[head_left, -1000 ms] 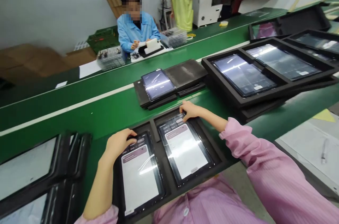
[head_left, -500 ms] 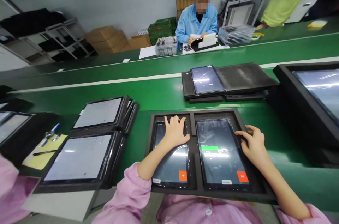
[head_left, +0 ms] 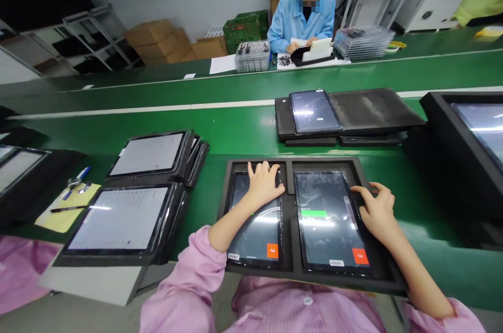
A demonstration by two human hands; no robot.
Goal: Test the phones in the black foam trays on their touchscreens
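Observation:
A black foam tray (head_left: 290, 238) lies in front of me with two tablets in its two wells. My left hand (head_left: 262, 182) rests over the upper part of the left tablet (head_left: 255, 241), fingers spread toward its top edge and covering part of the screen. My right hand (head_left: 377, 211) is at the tray's right side, fingers apart and bent, fingertips at the right edge of the right tablet (head_left: 328, 233). That tablet shows a green bar, a red box and a pale slider near its right edge. A red box also shows on the left tablet.
Stacked tablets in black trays (head_left: 118, 217) stand at left, beside a yellow pad (head_left: 66, 210) with pens. Another tablet (head_left: 315, 111) lies on black foam (head_left: 373, 107) behind. A tall foam stack (head_left: 440, 165) is at right. Across the green bench (head_left: 236, 136) sits a person in blue (head_left: 302, 21).
A pale slider has appeared on the right tablet's screen near my right fingers. My hands keep nearly the same place on the tablets; the whole view has shifted slightly.

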